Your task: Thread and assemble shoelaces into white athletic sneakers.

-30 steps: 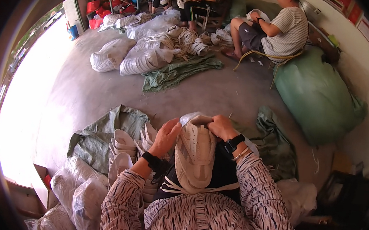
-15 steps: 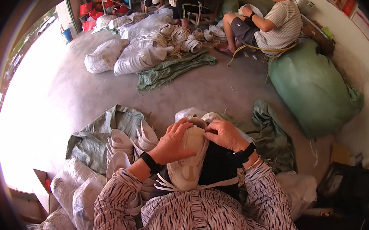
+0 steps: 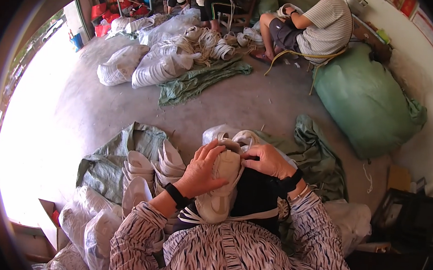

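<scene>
A cream-white shoe (image 3: 219,185) rests upright on my lap, its toe toward me and its opening pointing away. My left hand (image 3: 201,171) wraps round its left side, thumb across the upper and fingers near the tongue. At the right edge of the shoe's opening, my right hand (image 3: 265,161) is closed in a pinch; whatever is between its fingertips is too small to make out. White laces (image 3: 253,215) lie across the dark cloth (image 3: 256,193) on my lap. Just beyond the shoe are more white shoes (image 3: 246,137), partly hidden.
Nested white shoe parts (image 3: 139,167) stand in stacks at my left, beside clear plastic bags (image 3: 93,216). Green woven sacking (image 3: 320,152) lies at the right. Farther off are bagged shoes (image 3: 163,66), a big green sack (image 3: 369,100) and a seated person (image 3: 324,29) holding a shoe.
Both hands stay on the shoe, which has turned slightly. My right hand has shifted a little at its edge. The seated person at the far right has lowered the shoe they hold.
</scene>
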`<control>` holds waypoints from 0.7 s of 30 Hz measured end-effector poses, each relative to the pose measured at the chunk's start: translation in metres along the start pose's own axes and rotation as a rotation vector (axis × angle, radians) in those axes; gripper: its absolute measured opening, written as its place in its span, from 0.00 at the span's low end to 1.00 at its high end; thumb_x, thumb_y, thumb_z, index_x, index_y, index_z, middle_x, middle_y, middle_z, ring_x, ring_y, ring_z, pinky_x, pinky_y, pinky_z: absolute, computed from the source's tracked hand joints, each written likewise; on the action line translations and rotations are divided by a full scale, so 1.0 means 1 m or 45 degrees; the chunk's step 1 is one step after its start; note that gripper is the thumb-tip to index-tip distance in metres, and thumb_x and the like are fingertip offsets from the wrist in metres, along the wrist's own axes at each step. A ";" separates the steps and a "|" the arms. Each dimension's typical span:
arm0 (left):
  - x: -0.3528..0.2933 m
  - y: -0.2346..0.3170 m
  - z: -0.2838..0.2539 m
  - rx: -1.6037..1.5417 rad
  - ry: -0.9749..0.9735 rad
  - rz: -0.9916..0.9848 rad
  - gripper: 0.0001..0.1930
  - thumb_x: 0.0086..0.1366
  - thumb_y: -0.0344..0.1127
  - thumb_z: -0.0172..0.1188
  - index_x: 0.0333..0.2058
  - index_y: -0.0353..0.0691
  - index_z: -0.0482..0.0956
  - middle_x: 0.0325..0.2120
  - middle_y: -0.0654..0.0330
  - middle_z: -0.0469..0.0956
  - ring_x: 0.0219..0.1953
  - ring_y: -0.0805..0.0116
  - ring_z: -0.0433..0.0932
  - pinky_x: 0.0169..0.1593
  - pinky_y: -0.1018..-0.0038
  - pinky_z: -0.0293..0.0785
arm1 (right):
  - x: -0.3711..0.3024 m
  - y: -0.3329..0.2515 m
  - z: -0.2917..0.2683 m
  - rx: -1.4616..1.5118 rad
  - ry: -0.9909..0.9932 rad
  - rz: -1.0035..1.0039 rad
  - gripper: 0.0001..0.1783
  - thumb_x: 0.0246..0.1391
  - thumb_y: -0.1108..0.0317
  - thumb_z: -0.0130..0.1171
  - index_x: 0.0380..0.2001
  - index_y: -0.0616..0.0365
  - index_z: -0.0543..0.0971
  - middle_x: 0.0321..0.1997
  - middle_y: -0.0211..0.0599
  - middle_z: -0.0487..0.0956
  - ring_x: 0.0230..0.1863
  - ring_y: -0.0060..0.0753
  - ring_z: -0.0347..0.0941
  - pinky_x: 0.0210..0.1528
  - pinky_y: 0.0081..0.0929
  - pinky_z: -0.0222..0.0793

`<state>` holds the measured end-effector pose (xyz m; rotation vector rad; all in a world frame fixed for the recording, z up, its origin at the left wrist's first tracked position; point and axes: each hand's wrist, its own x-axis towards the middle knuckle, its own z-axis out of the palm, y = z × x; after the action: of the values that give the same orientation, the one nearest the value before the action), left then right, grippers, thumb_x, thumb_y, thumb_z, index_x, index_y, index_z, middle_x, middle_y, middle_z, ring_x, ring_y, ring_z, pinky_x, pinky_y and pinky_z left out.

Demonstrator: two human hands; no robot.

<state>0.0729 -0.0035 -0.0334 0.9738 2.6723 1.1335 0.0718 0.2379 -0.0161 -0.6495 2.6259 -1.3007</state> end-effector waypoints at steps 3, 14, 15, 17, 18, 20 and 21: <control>0.003 0.003 0.006 0.006 -0.008 -0.004 0.44 0.41 0.40 0.69 0.58 0.41 0.58 0.60 0.47 0.54 0.61 0.44 0.54 0.62 0.58 0.55 | -0.006 0.006 0.005 0.041 0.098 -0.045 0.13 0.44 0.68 0.62 0.35 0.63 0.80 0.32 0.44 0.79 0.34 0.37 0.75 0.39 0.27 0.68; 0.001 0.005 0.014 0.019 -0.020 0.010 0.39 0.48 0.33 0.58 0.60 0.40 0.55 0.62 0.48 0.51 0.63 0.43 0.50 0.63 0.53 0.52 | -0.018 0.012 0.011 0.193 0.189 0.030 0.12 0.46 0.70 0.62 0.35 0.62 0.79 0.34 0.41 0.77 0.37 0.37 0.74 0.42 0.27 0.68; 0.001 0.008 0.016 0.067 0.008 -0.040 0.38 0.48 0.31 0.56 0.61 0.39 0.54 0.62 0.48 0.51 0.63 0.44 0.50 0.63 0.53 0.51 | -0.017 0.011 0.013 0.187 0.195 0.010 0.12 0.46 0.70 0.62 0.35 0.62 0.79 0.35 0.41 0.76 0.38 0.37 0.73 0.42 0.26 0.68; 0.002 0.012 0.021 0.110 0.027 -0.096 0.38 0.48 0.29 0.54 0.61 0.38 0.53 0.62 0.47 0.50 0.64 0.44 0.49 0.63 0.53 0.51 | -0.012 0.013 0.013 0.183 0.191 0.044 0.11 0.45 0.71 0.62 0.35 0.62 0.78 0.35 0.40 0.76 0.38 0.37 0.73 0.42 0.27 0.67; 0.004 0.013 0.024 0.134 0.037 -0.133 0.38 0.48 0.28 0.53 0.61 0.37 0.52 0.62 0.47 0.50 0.64 0.44 0.49 0.63 0.53 0.50 | -0.010 0.014 0.014 0.170 0.190 0.074 0.11 0.45 0.71 0.62 0.34 0.62 0.78 0.35 0.40 0.76 0.39 0.37 0.73 0.41 0.27 0.67; 0.006 0.013 0.026 0.152 0.044 -0.177 0.39 0.48 0.28 0.53 0.61 0.37 0.52 0.62 0.47 0.50 0.64 0.44 0.49 0.63 0.53 0.50 | -0.006 0.017 0.018 0.109 0.261 -0.038 0.10 0.44 0.71 0.63 0.32 0.62 0.77 0.34 0.40 0.76 0.38 0.37 0.73 0.41 0.27 0.67; 0.006 0.014 0.026 0.146 0.051 -0.180 0.39 0.48 0.27 0.53 0.61 0.36 0.51 0.62 0.48 0.50 0.64 0.44 0.49 0.63 0.52 0.50 | -0.005 0.018 0.018 0.041 0.335 -0.159 0.10 0.44 0.72 0.63 0.31 0.62 0.76 0.34 0.40 0.75 0.38 0.37 0.73 0.40 0.27 0.67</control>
<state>0.0834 0.0232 -0.0416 0.7700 2.8136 0.9922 0.0757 0.2366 -0.0418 -0.6896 2.8008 -1.5594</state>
